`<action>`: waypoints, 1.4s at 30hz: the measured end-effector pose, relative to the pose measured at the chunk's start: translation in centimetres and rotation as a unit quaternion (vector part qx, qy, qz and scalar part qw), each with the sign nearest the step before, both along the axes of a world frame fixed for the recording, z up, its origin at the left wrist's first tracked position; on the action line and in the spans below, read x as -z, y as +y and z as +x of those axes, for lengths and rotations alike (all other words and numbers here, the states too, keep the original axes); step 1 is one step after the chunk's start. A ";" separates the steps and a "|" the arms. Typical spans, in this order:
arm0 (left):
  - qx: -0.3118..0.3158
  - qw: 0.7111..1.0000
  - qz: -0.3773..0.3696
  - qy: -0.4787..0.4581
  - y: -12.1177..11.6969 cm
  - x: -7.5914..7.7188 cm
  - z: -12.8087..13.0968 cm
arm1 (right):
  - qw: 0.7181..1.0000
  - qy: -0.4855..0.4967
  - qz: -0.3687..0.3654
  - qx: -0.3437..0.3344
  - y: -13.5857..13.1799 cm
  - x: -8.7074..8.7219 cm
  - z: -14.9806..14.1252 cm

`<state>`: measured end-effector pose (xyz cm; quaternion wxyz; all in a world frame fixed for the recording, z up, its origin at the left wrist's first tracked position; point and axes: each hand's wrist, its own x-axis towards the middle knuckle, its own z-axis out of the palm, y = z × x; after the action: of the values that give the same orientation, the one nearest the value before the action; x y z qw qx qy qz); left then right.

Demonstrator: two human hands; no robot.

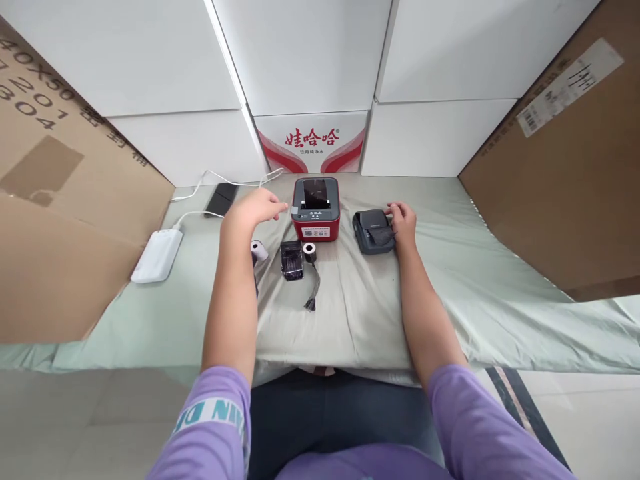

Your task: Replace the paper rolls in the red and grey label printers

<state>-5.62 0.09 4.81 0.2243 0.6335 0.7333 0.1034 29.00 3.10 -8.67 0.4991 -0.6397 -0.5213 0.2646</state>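
A red and dark grey box-shaped printer [315, 212] with a dark top opening stands near the middle of the cloth. My left hand [256, 205] is just left of it, empty, fingers reaching toward its upper left edge; whether they touch is unclear. To the right sits a small black portable printer [373, 233]. My right hand [403, 221] grips its right side, with the fingers at the back corner. In front of the red printer lie a dark wrapped packet [292, 261] and a paper roll [310, 251] trailing a crumpled dark strip [313, 290]. A white roll [259, 250] is partly behind my left forearm.
Green-grey cloth [330, 333] covers the table. A white power bank [157, 256] and a dark phone [221, 199] lie at left with white cables. Large cardboard boxes [75, 187] [560, 173] flank both sides; white boxes [310, 53] form the back wall.
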 end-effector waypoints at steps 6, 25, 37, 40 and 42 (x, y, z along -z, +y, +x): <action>0.065 0.996 -0.047 -0.024 1.8 0.3 1.0 | 1.000 0.011 0.015 0.001 0.8 1.0 0.3; 0.031 0.987 -0.155 -0.013 3.3 0.2 2.0 | 0.992 0.072 0.103 -0.002 2.4 3.2 0.8; 0.199 0.945 0.076 0.250 8.5 3.6 4.3 | 0.993 0.085 0.086 -0.015 2.1 3.0 0.7; 0.264 0.929 0.033 0.257 10.0 4.6 4.6 | 0.992 0.082 0.092 -0.016 2.2 3.1 0.7; 0.281 0.927 0.010 0.249 10.7 4.8 4.6 | 0.992 0.084 0.094 -0.016 2.3 3.1 0.7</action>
<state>-1.02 10.83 -0.03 0.0481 0.8213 0.5562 -0.1173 29.75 5.41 -11.77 0.5945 -0.5569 -0.5106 0.2752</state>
